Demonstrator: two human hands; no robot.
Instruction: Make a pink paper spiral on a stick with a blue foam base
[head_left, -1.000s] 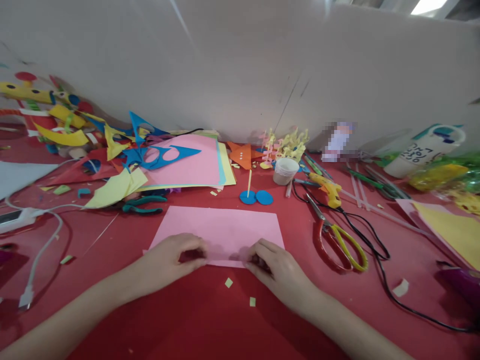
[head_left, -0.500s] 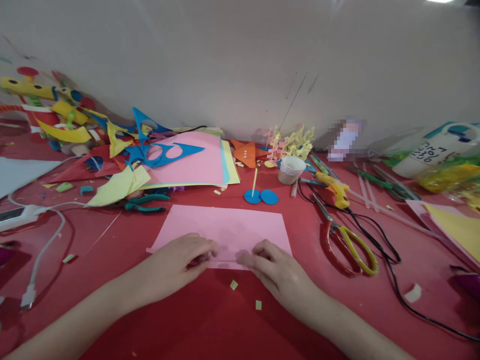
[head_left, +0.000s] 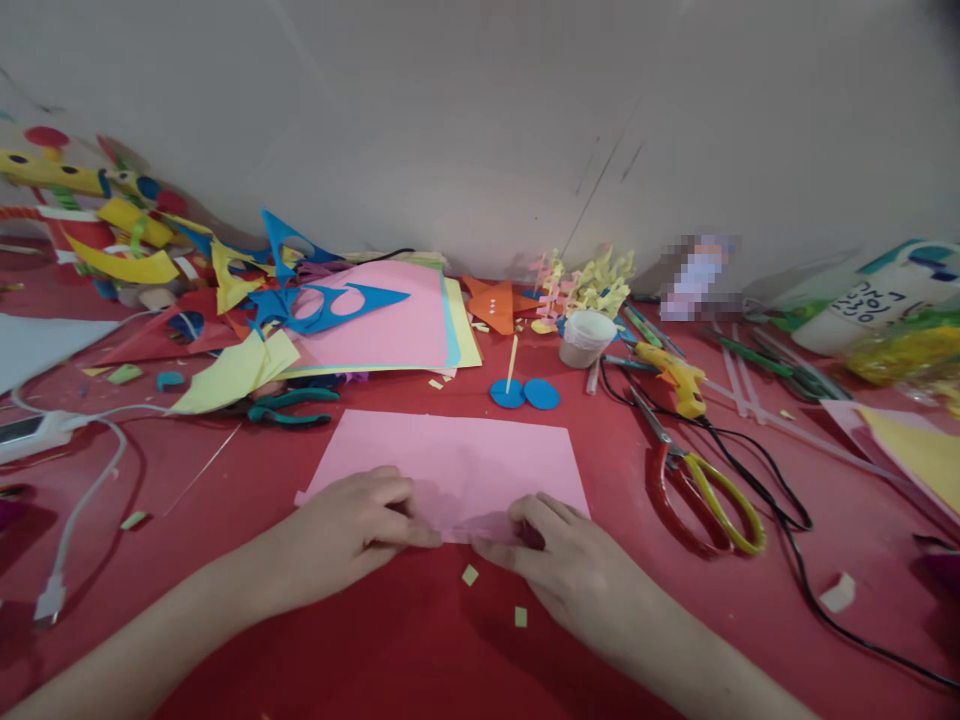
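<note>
Lying flat on the red table [head_left: 225, 480], the pink sheet [head_left: 450, 460] sits dead centre in the head view, its long near edge turned toward the person. The left hand [head_left: 352, 530] is at the sheet's 7 o'clock corner, fingers curled almost closed, thumb and fingertips nipping the near edge. The right hand [head_left: 570, 565] is at 5 o'clock, fingers likewise drawn together on that same edge, knuckles up. Between the two hands a short stretch of the edge looks lifted and slightly darker; whether it is a crease or only shadow cannot be told. Two small pale green scraps [head_left: 470, 575] lie on the table at 6 o'clock, just beside the hands.

At 12 o'clock of the sheet rest two blue discs [head_left: 525, 393] with a thin stick, and beyond them a small white cup [head_left: 585, 338]. At 3 o'clock lie scissors [head_left: 697, 490] with red and yellow handles, near a yellow glue gun [head_left: 675, 378] at 2 o'clock. At 11 o'clock is a stack of coloured sheets [head_left: 390, 330], with green pliers [head_left: 289, 405] at 10 o'clock.
</note>
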